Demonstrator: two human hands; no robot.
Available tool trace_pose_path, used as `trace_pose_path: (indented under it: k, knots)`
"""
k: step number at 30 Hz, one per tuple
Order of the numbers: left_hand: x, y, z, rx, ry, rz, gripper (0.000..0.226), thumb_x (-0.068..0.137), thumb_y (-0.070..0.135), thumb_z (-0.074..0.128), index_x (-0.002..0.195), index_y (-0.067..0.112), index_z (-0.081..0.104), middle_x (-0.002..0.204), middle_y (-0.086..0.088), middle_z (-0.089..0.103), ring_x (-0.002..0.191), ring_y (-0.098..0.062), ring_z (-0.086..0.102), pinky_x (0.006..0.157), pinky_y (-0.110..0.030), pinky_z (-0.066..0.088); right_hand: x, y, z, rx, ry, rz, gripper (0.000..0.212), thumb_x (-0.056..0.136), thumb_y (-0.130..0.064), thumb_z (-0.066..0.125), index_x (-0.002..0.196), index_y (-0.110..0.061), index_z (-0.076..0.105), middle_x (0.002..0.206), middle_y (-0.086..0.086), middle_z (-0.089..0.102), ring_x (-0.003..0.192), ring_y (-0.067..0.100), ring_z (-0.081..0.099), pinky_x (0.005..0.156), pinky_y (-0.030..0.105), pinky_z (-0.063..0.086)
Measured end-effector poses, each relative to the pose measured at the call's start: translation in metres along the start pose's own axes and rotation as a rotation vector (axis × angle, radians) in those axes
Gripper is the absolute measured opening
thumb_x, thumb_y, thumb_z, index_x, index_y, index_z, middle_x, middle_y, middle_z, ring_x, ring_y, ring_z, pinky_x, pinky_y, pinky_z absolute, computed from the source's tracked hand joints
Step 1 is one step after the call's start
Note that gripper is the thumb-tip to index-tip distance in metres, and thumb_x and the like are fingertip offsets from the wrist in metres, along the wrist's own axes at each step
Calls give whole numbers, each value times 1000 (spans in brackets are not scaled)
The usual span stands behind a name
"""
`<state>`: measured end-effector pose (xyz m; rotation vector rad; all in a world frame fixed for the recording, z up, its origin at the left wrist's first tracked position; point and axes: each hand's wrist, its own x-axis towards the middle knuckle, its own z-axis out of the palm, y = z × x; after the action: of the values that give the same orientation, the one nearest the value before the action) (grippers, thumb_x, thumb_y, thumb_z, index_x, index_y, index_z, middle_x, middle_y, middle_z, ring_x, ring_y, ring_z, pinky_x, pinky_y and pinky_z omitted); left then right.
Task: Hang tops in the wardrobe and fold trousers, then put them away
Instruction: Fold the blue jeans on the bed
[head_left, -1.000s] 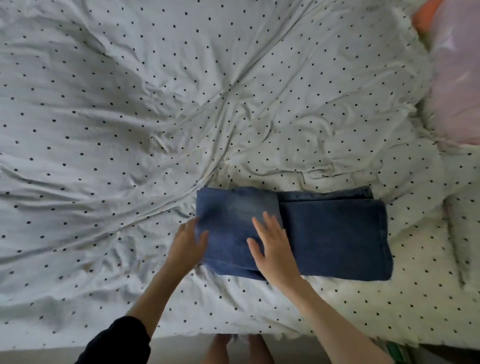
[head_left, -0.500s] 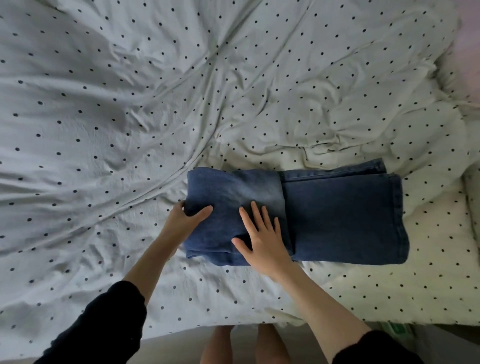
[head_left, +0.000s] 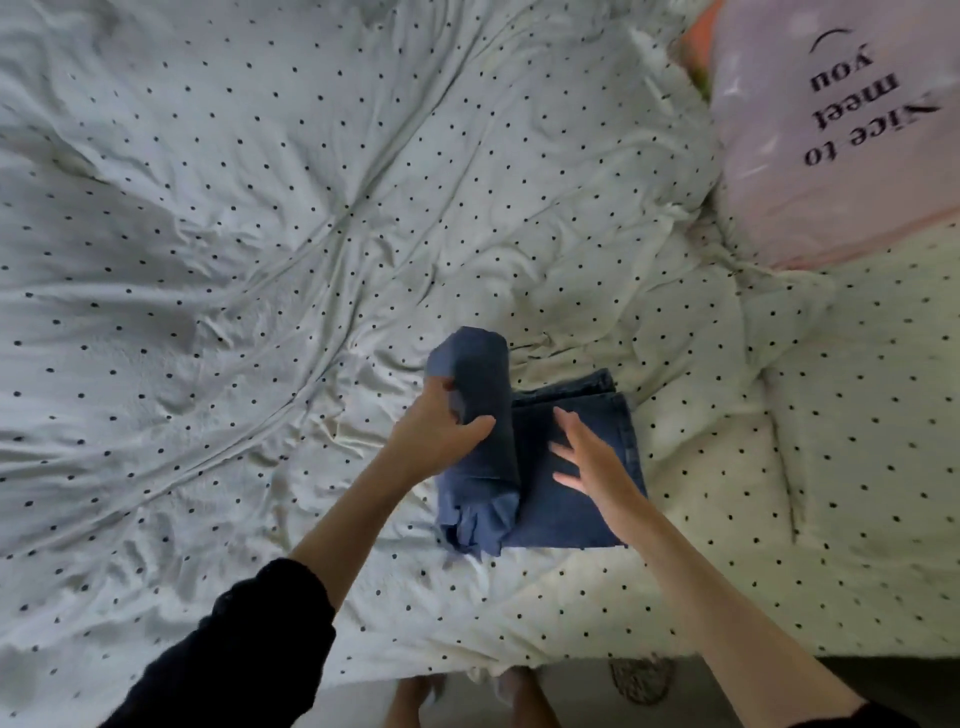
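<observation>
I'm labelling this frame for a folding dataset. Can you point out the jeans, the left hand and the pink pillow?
jeans (head_left: 566, 514): head view, on the flat folded part lying on the bed.
left hand (head_left: 436, 436): head view, on the back of the hand gripping the lifted fold.
pink pillow (head_left: 831, 192): head view, on its printed face, below the lettering.

A bed fills almost the whole view, covered by a rumpled white sheet (head_left: 260, 234) with small dark dots. Deep creases run across it from the far right toward the near left. On the right the cloth turns creamier and puffs up like a quilt (head_left: 857, 441), with the same dots. At the far right lies a pale pink pillow (head_left: 831, 130) printed with dark letters, "Nice to meet you", seen upside down; an orange edge (head_left: 696, 36) shows just behind it. Along the near edge a strip of pale floor (head_left: 571, 696) shows below the bed, with a small patterned thing (head_left: 641, 678) on it, too blurred to tell. The light is soft and even.
</observation>
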<state>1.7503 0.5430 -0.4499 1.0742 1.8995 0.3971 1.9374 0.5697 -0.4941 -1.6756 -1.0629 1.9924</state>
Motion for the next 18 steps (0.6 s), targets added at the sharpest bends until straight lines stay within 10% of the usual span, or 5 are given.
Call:
trace_pose_path:
  k: [4,11,18]
  knots:
    - [9,44,67,213,-299,142,46,93,33,53,134,14,45,126,-6,57,113,-21,54,94,-28,39,-1,-1,-57,-104,228,-71,35,101,-31,36,122,-15,59,124,7,61,118,23,55,95,33,43]
    - [16,4,106,435,-214,123,70,91,38,55,148,20,18,154,-11,16,141,-29,20,113,-41,26,6,48,-96,-870,265,-311,60,94,-36,52,145,-12,33,150,7,34,136,22,33,109,35,33]
    - [10,-45,131,535,-240,106,99,84,40,66,149,30,-8,156,-7,-19,145,-26,-8,113,-40,26,40,41,-89,-454,290,-96,61,85,-35,65,134,-11,40,132,4,53,121,23,51,93,28,41]
